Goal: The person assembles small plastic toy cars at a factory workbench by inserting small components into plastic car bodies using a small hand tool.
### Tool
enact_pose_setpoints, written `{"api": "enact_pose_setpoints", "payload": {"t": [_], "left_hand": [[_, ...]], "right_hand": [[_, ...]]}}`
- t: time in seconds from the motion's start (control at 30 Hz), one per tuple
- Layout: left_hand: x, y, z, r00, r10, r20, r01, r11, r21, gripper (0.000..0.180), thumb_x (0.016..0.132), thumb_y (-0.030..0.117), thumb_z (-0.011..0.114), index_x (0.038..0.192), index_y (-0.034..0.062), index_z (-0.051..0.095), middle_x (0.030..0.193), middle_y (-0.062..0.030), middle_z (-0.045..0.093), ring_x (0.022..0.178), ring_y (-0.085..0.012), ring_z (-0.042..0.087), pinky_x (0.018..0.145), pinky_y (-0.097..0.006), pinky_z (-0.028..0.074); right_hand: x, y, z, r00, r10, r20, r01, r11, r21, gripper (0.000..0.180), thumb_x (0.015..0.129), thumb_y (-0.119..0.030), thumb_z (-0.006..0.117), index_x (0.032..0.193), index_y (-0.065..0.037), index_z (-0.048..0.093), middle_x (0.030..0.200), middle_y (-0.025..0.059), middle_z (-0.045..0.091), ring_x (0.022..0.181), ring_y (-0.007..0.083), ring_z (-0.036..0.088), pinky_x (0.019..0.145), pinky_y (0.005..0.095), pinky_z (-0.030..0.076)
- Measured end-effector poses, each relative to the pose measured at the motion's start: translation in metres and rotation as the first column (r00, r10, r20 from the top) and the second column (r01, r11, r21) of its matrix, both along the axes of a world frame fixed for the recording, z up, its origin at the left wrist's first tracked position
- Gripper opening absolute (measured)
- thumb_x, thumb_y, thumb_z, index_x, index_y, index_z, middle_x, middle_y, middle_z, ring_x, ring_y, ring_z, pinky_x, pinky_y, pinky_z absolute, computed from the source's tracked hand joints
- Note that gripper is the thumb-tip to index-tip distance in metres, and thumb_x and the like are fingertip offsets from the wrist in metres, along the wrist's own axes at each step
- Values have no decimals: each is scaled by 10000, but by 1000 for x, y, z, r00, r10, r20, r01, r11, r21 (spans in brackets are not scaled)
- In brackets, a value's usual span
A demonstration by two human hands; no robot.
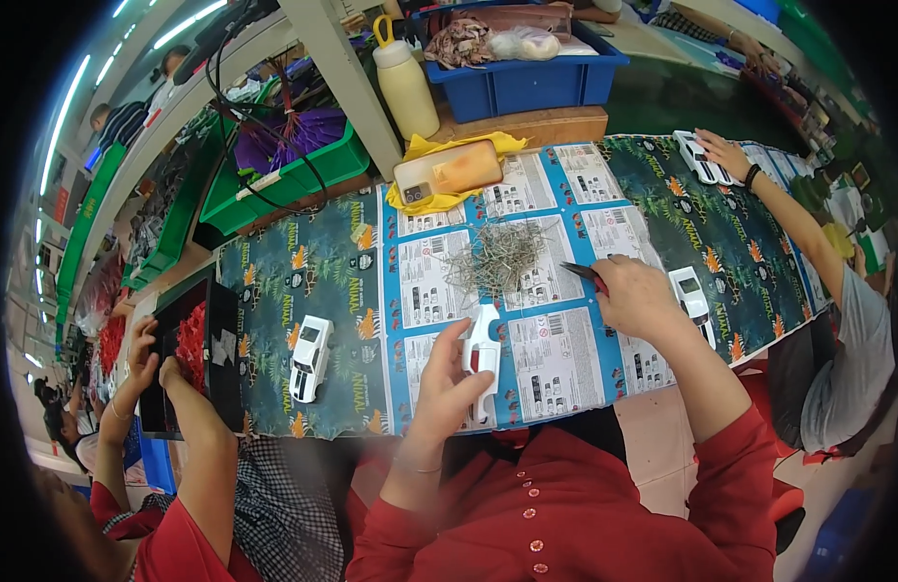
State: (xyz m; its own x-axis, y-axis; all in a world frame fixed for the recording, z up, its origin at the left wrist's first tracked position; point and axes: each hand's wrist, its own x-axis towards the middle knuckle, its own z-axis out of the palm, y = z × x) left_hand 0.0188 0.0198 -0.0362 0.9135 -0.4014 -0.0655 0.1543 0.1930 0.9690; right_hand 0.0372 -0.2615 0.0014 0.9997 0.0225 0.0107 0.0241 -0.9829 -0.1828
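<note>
My left hand (443, 385) grips a white toy car (481, 361) by its sides, tilted near the front edge of the table. My right hand (638, 297) is closed around a small dark-tipped tool with red on its handle (587, 274), perhaps tweezers or pliers; its exact kind is partly hidden. The tool's tip points left toward a loose heap of thin metal pins (499, 258) just beyond the car. Another white toy car (693, 303) rests by my right wrist, partly covered by the forearm. A third white car (310, 359) lies to the left.
A phone (449, 175) sits on yellow cloth (422, 201) at the back, beside a pale yellow bottle (407, 82) and a blue bin (526, 87). On the left, a co-worker reaches into a dark box (222, 339) of red pieces. A right-hand co-worker touches a white car (702, 160).
</note>
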Motion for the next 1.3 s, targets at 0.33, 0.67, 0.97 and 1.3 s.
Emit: {"api": "enact_pose_setpoints", "payload": {"t": [0.33,0.67,0.97,1.3], "left_hand": [[1,9,-12,998,-6,-65,-7,981,-196,668,787,-10,560,1389,-5,271,1252,-167,503,1120,-226,533,912,-341,458],[-1,15,-16,999,10,-45,-21,967,-255,679,787,8,566,1389,-30,252,1289,-190,479,1183,-245,504,990,-366,412],[-1,19,-23,996,17,-90,-50,926,-373,711,776,29,599,1389,-20,242,1306,-170,459,1188,-249,499,988,-376,427],[-1,20,-19,994,24,-103,-57,941,-332,711,759,64,610,1376,-18,266,1290,-153,464,1169,-233,505,923,-354,484]], "right_hand": [[55,40,2,971,144,-189,-132,988,77,268,819,-129,544,1073,-69,605,994,148,619,964,342,597,811,443,486],[47,29,42,996,80,46,-85,988,126,243,836,-112,534,1056,-62,624,967,171,641,904,354,615,765,445,489],[18,-9,17,987,13,-162,43,938,343,271,787,-154,629,1020,-14,628,803,150,622,720,283,592,699,371,474],[-24,-36,22,969,-77,-237,97,993,73,371,772,-231,594,1077,-21,610,1010,205,626,951,373,593,828,422,469]]}}
